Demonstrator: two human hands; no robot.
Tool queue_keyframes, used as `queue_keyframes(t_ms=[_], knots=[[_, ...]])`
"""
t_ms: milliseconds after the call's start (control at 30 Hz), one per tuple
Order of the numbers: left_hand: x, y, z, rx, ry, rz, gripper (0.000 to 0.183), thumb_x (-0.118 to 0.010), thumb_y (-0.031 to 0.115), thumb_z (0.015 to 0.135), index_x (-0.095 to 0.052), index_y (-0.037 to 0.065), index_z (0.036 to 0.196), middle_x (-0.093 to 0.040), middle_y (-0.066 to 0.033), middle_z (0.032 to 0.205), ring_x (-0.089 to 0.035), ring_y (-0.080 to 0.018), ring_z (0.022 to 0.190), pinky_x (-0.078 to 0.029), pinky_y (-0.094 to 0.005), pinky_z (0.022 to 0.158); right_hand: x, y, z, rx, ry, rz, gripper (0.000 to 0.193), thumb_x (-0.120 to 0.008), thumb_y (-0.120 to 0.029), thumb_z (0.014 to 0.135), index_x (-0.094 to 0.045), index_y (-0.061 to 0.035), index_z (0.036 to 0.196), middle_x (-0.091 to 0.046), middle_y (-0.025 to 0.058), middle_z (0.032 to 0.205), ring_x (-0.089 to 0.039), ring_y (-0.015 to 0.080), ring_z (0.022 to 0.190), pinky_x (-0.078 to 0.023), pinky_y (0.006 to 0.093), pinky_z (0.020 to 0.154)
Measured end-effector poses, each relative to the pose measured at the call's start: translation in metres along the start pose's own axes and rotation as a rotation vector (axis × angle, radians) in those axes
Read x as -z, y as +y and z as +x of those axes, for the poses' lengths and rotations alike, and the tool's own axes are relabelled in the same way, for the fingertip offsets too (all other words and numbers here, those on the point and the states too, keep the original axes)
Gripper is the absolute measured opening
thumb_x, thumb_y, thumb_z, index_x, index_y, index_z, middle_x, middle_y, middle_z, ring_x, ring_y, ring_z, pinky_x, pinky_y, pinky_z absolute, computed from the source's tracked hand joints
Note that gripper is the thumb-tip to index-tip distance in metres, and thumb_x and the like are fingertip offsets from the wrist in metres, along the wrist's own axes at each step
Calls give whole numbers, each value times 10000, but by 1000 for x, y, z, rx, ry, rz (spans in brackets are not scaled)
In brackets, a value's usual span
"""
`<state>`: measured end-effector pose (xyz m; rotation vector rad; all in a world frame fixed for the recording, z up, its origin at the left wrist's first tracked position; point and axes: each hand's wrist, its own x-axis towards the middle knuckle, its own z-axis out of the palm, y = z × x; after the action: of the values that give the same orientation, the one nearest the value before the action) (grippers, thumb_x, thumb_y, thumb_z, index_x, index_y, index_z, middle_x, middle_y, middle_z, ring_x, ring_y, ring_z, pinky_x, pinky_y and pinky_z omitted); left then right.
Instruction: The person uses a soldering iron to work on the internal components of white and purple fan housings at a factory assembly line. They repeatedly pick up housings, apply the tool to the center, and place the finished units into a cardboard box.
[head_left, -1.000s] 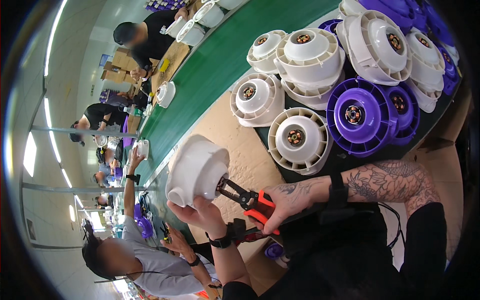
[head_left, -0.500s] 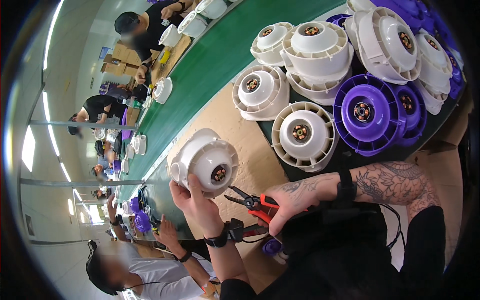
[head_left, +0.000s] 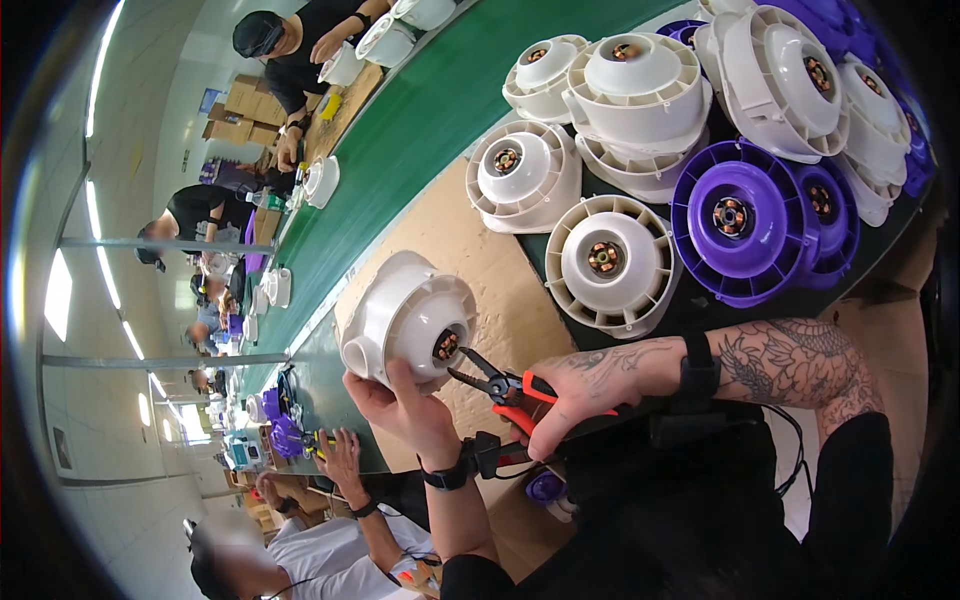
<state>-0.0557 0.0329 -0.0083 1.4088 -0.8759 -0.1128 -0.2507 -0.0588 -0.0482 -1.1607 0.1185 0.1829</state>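
Fingers of the left hand [head_left: 410,415] grip a round white plastic housing [head_left: 400,310] from beneath, its domed, ribbed face tilted toward the right hand [head_left: 575,390]. The housing is held raised over the near left part of a flat tan cardboard sheet [head_left: 510,300], which lies on a dark green table [head_left: 533,258]. The right fingers are closed around red-handled black metal pliers [head_left: 500,388]. Their jaws stand parted, tips just beside a small copper-wound core [head_left: 446,346] set in the housing's centre; whether metal touches it cannot be told. Toward the table's far right corner crowd other white ribbed housings [head_left: 585,240], several stacked and leaning, and a deep purple ribbed housing [head_left: 735,215] sits near the right edge. A broad green conveyor belt [head_left: 400,190] runs along the far left side. The likeliest trouble is at the core: a slip of the wrist or too hard a squeeze could let the jaws nick the copper wire. The smooth, curved shell might also twist in the left hand if pushed off-centre, since nothing else visibly supports it. A knock from the right forearm could start the leaning stacks sliding toward the table's edge.
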Motion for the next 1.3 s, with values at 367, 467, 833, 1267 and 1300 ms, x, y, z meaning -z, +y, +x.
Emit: queue_keyframes(t_ms=[367,467,833,1267,1300], knots=[[-3,-11,-16,-142,59,-50,423,-576,117,919,-399,2,1286,-542,-110,1227,-548,-186,1116,-510,-356,931,-1,-4,-5,23,-68,154,418,-839,-313,772,-673,-5,1001,-717,111,972,-712,177,902,-571,271,835],[5,-20,-15,-141,60,-33,483,-548,135,895,-363,8,1323,-512,-139,1280,-548,-224,1164,-522,-389,957,-1,-8,-8,16,-87,182,400,-830,-285,799,-681,12,1021,-721,113,989,-718,171,915,-578,264,892],[20,-38,-19,-155,85,-97,594,-576,152,796,-352,36,1334,-478,-131,1274,-533,-261,1194,-490,-440,1027,-4,-14,-14,-27,0,57,401,-823,-362,765,-688,-28,942,-704,86,910,-682,156,804,-548,257,754],[28,-22,-13,-186,-185,278,707,-744,122,787,-382,-6,1380,-517,-124,1271,-525,-243,1195,-446,-410,1045,-1,-3,-8,-122,176,-245,541,-819,-506,660,-672,-30,871,-662,100,775,-624,210,664,-474,363,555],[32,-21,-12,-160,-216,331,757,-754,168,823,-341,-5,1433,-513,-133,1315,-514,-252,1228,-441,-428,1066,-2,2,-3,-95,180,-230,535,-826,-492,667,-673,-27,882,-664,102,777,-627,205,669,-480,359,567]])
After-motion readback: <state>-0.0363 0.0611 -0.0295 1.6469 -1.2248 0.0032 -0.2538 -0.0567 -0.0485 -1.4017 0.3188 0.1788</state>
